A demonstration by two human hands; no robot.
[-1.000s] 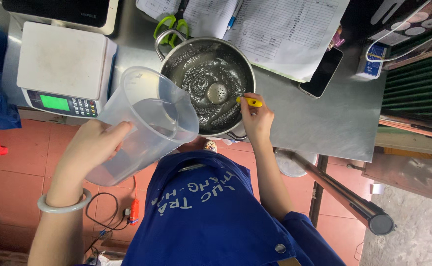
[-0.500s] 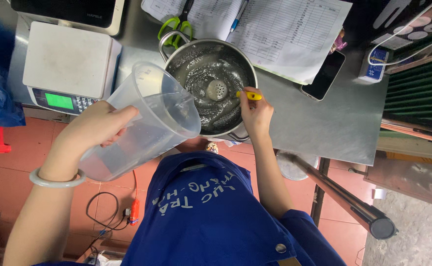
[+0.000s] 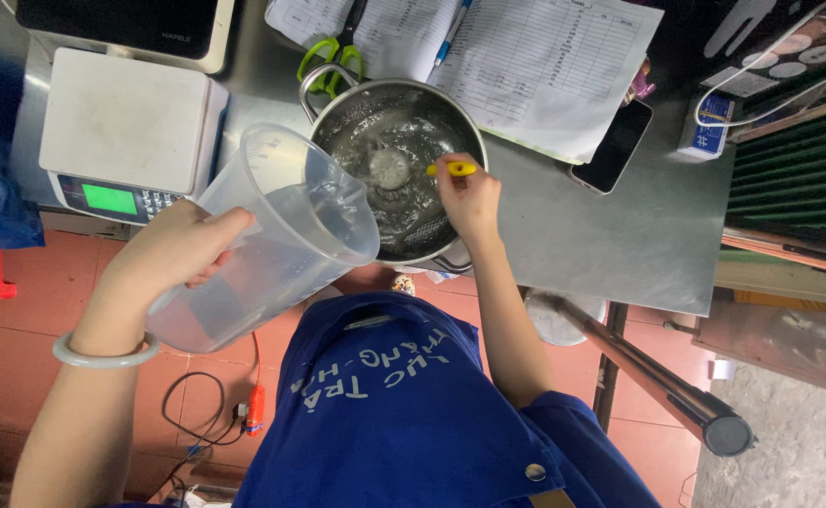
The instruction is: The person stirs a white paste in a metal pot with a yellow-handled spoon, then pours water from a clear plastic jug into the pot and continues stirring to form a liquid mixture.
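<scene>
My left hand [image 3: 173, 259] grips a clear plastic measuring jug [image 3: 277, 235] holding water, tilted with its lip over the rim of a steel pot [image 3: 389, 113]. The pot stands on a steel table [image 3: 601, 235] and holds dark wet contents. My right hand [image 3: 469, 198] is over the pot's right side, closed on the yellow handle of a strainer ladle [image 3: 392, 169] whose round perforated head sits in the middle of the pot.
A white digital scale [image 3: 121, 127] with a green display stands left of the pot. Green-handled scissors [image 3: 328, 56], printed sheets [image 3: 545, 66] with a blue pen and a dark phone [image 3: 615, 146] lie behind and right. Red floor tiles and cables lie below.
The jug has tipped further and moved closer to the pot's rim. My right hand stays at the pot holding the ladle.
</scene>
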